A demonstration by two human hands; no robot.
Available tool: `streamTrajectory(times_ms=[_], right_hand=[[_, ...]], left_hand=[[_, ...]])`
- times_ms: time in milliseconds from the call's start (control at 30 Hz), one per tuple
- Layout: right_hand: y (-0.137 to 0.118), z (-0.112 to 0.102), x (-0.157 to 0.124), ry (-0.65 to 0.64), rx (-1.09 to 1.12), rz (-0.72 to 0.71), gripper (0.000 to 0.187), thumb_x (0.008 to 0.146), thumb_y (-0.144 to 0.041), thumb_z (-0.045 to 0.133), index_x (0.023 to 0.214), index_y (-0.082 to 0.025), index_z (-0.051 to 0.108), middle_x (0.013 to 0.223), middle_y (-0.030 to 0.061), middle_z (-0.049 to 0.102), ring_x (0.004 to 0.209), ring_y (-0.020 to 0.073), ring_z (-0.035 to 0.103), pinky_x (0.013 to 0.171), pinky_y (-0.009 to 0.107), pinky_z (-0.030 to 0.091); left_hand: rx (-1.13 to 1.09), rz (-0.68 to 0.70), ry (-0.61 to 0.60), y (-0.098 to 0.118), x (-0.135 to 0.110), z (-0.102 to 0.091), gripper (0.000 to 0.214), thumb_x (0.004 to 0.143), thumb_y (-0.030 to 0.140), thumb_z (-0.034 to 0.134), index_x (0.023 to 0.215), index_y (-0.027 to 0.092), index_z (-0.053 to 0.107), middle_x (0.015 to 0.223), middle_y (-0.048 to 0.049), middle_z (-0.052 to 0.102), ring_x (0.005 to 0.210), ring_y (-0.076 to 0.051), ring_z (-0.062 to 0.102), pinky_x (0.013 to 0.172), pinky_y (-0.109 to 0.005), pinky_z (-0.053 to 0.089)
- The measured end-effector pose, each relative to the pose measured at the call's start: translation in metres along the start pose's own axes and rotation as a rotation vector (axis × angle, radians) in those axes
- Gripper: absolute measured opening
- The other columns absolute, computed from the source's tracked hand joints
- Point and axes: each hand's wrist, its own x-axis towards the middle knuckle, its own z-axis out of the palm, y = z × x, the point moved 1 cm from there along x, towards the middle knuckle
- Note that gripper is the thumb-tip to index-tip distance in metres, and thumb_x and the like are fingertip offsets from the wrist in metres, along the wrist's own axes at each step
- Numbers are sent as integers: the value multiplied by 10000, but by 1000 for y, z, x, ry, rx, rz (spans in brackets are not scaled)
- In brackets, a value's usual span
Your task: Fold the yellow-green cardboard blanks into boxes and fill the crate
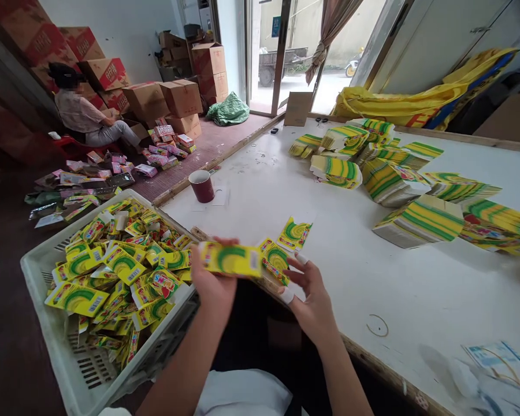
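My left hand (pixel 212 283) grips a small yellow and green carton (pixel 231 260) at its left end, held level over the table's near edge. My right hand (pixel 309 297) is beside it with fingers spread, white tape on two fingertips, touching the carton's right flap (pixel 276 261). A flat, unfolded carton (pixel 294 234) lies on the white table (pixel 372 277) just beyond my hands. To my left a white plastic crate (pixel 60 346) is heaped with several folded cartons of the same kind.
Stacks of flat yellow-green cartons (pixel 420 219) cover the table's far right. A dark red cup (pixel 202 186) stands at the table's left edge. A person (pixel 86 115) sits on the floor among cardboard boxes (pixel 179 98) and pink packets. Plastic wrap (pixel 481 375) lies near right.
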Motion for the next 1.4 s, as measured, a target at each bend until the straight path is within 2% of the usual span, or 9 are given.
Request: streamTrajectory(times_ms=[133,233,333,600,967,1033,1133,1267,1400], right_hand=[[27,-14,7,71,-523,-59,305,835,-245,559,1136,-196,574,1010,103,713,907,270,667,793,452,552],[37,-9,10,50,-655,-93,282,778,-145,542,1046,-195,613,948,108,695,851,286,628,758,445,521],[36,-3,15,25,-679,-111,364,741,-52,495,1050,-204,612,955,99,692,858,282,610,778,430,500],[33,-3,25,-55,-674,-129,478,703,5,425,1104,-199,585,1008,100,690,905,280,603,806,426,492],[30,-1,31,48,-486,-10,273,701,-177,493,970,-221,509,812,38,629,743,231,611,694,381,507],[28,-6,30,126,-371,18,209,729,-243,520,932,-234,471,769,12,609,681,210,607,647,361,504],[23,-11,26,301,-3,76,428,661,-335,712,984,-244,446,857,15,631,737,206,632,669,356,523],[4,4,6,-6,246,116,476,675,-318,770,1039,-262,469,879,20,664,780,200,663,697,329,556],[-14,26,-20,-209,399,173,398,821,-383,697,1150,-278,497,836,12,646,763,172,654,691,282,570]], left_hand=[[-94,246,108,46,41,-16,650,819,796,373,935,211,632,1053,-112,686,1094,-252,652,941,-400,547],[-68,28,170,45,43,-25,796,809,839,277,1141,182,581,1239,-181,594,1191,-248,603,915,-359,567],[-119,-212,212,20,30,-26,775,876,745,314,1250,92,501,1171,-208,604,1095,-241,645,823,-342,602],[-121,-445,195,-12,11,-17,323,948,389,455,913,114,622,757,-58,656,654,-149,671,590,-247,550],[15,-488,203,-26,-10,-19,255,945,274,462,823,124,628,594,-10,590,488,-119,574,485,-222,468],[34,-453,202,-32,-18,-20,226,924,270,506,820,115,633,602,-23,602,501,-124,578,505,-231,476],[9,-330,98,-47,-28,-22,233,812,337,695,863,115,648,764,-74,685,711,-166,667,679,-269,540],[-99,-269,-196,-61,-38,-12,546,605,475,865,1010,179,651,1009,-86,707,986,-244,664,868,-354,523],[-90,-316,-300,-60,-41,0,497,629,601,799,819,173,632,688,-14,592,726,-211,652,802,-376,530]])
